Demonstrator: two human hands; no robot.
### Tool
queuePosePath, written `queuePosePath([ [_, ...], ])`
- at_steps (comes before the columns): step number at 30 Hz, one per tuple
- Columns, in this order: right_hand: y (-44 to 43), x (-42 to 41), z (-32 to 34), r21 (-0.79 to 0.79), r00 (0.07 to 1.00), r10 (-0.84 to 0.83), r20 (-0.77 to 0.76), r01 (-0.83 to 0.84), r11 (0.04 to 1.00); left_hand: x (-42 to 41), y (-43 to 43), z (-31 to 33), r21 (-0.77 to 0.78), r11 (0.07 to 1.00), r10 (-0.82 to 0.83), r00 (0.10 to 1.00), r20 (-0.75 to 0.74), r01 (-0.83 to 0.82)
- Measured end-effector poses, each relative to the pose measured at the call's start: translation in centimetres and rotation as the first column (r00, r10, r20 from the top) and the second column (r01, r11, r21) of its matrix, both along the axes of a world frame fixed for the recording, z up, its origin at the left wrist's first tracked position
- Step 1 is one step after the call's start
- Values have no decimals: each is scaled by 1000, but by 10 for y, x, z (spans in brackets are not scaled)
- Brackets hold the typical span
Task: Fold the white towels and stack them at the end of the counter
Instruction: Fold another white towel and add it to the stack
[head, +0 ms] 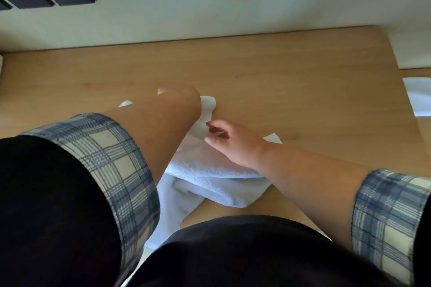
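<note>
Head view: white towel [210,177] crumpled on the counter [303,72].
It lies at the counter's near edge; the right hand [235,144] pinches a fold, the left hand's [172,92] grip (hidden behind its forearm) cannot be told.

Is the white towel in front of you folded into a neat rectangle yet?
No, the white towel lies bunched and rumpled on the wooden counter under the right hand.

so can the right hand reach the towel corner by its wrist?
Probably yes. The corner lies flat on bare counter right beside the right hand, uncovered; the hand would first have to release the towel it seems to pinch.
</note>
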State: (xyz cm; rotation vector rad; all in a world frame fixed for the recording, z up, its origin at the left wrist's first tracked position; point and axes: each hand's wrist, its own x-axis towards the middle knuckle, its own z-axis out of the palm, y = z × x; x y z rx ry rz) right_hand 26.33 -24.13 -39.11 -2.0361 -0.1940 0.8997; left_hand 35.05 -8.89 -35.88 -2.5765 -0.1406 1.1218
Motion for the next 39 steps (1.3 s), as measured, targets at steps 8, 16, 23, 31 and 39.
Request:
queuePosePath([
  [8, -35, 35, -13, 1, 928, -371, 21, 371, 929, 2, -19, 15, -476, 878, 117, 935, 334, 60],
  [16, -75, 51, 2, 175, 837, -547, 7, 538, 825, -4, -45, 40, -749, 597, 139, 883, 449, 287],
  [23, -144, 57, 6, 211, 795, -591, -136, 607, 766, 31, -105, 31, -728, 611, 160, 852, 499, 312],
  [31, -224, 52, -16, 56, 780, -625, -28, 626, 778, 43, -164, -4, -565, 793, 192, 788, 585, 226],
  [39, -272, 64, -28, -233, 878, -447, -170, 405, 884, -7, -209, -23, -644, 736, -175, 978, 115, 208],
])
